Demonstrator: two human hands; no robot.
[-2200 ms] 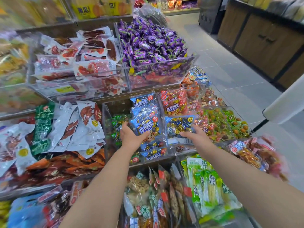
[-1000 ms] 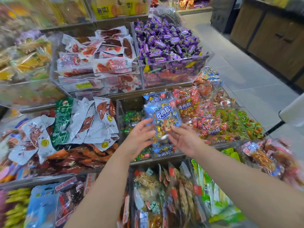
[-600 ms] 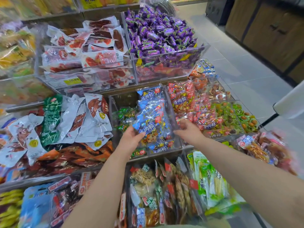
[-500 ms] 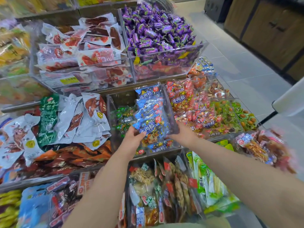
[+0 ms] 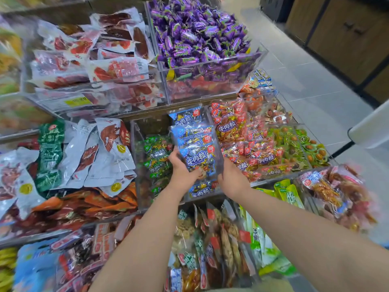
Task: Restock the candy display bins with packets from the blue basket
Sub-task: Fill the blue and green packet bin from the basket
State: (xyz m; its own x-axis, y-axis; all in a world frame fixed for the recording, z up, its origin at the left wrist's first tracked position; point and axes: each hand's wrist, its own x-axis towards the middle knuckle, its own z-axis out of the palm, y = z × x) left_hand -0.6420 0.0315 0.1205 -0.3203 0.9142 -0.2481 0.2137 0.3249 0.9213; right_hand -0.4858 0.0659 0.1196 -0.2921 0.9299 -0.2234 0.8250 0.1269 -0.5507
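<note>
Blue packets [image 5: 196,153]: a stack of several, held upright and leaning back in the middle clear bin [image 5: 134,175] on the display's second tier. The lower edge of the stack is inside the bin, and more of the same packets lie beneath it at the bin's front.

Left hand [image 5: 182,170]: clamped on the stack's lower left edge, thumb across the front face, fingers behind.

Right hand [image 5: 232,179]: set against the stack's lower right corner. Its fingers run out of sight behind the packets and the clear divider, so it cannot be told whether they grip.

Same bin, left part: green packets [image 5: 156,153], just beside the stack. Adjoining bin to the right: red packets [image 5: 240,131], heaped.

Tier above: purple candies [image 5: 195,34] in a clear bin, white pouches [image 5: 109,68] to their left. Grey tiled floor [image 5: 305,81] on the right. The picture is blurred towards the edges.
</note>
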